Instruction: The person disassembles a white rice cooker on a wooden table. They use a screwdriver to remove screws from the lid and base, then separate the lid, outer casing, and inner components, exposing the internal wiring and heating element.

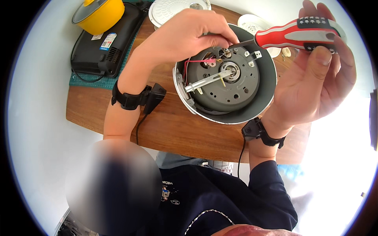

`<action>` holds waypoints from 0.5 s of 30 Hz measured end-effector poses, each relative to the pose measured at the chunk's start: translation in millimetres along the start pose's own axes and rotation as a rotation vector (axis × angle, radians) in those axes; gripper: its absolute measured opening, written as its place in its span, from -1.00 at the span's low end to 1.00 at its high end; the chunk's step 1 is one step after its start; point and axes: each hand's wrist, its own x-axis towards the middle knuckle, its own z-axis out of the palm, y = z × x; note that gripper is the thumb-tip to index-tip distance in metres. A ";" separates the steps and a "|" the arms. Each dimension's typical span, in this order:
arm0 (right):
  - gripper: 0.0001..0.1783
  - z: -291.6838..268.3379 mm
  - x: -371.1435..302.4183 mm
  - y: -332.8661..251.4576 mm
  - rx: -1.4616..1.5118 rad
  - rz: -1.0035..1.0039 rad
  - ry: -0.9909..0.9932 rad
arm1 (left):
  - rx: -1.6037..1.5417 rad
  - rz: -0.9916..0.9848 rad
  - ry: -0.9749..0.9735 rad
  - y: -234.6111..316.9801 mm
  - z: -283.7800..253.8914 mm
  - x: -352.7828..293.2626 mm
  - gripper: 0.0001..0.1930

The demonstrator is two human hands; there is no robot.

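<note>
A screwdriver (298,34) with a thick red, white and black star-patterned handle lies in my right hand (315,74), its thumb and fingers closed round the handle. Its thin shaft points left, over an opened rice cooker body (185,104). At the end of the shaft, my left hand (201,35) pinches with thumb and forefinger; whatever is between them is too small to tell. Just below the pinch stands a metal terminal (226,53) on the grey round base plate (220,96). A pink-red wire (195,61) and a silver metal lever (208,80) cross that plate.
A black appliance (92,53) with a yellow pot (104,17) on top stands on a green mat (84,80) at the far left. White round covers (169,11) lie behind the cooker, with small loose parts to its right. Everything rests on a wooden table (165,129). Both wrists carry cabled black devices (155,96).
</note>
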 end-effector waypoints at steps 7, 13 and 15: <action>-0.65 -1.5 -2.1 14.0 0.064 -0.077 -0.037 | -0.055 -0.044 -0.007 -8.7 7.1 -0.5 -0.75; -0.64 2.6 -1.7 13.0 0.090 -0.064 -0.004 | -0.161 -0.021 -0.034 -7.7 1.3 8.7 -0.86; -0.63 2.0 -0.1 12.4 0.082 -0.073 0.022 | -0.163 -0.012 -0.032 -9.9 2.9 8.7 -0.85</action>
